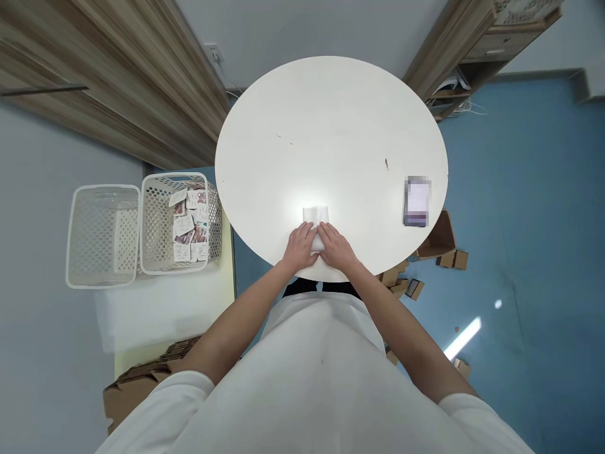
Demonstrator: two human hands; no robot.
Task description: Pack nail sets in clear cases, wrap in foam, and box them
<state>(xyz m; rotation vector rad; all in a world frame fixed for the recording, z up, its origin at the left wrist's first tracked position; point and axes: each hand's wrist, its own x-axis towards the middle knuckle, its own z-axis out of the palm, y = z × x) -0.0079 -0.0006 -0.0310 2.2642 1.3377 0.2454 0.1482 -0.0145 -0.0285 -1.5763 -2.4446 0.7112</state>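
Observation:
On the white oval table [331, 126], near its front edge, lies a small white folded sheet [315, 214]; paper or cloth, I cannot tell. My left hand [301, 246] rests on the sheet's left side, fingers stretched forward and thumb pointing inward. From the other side my right hand [335, 246] lies on it in the same way. The fingertips of both hands come close together over the sheet's middle, and the thumbs nearly meet below. Part of the sheet is hidden under the fingers.
A blurred-out phone-shaped object [417, 202] lies at the table's right. To the left, a white perforated basket [151, 227] holds several printed cards or packets, beside another white basket [80, 239]. Small cardboard boxes [414, 289] litter the floor at right. Flattened cardboard [132, 391] is at lower left.

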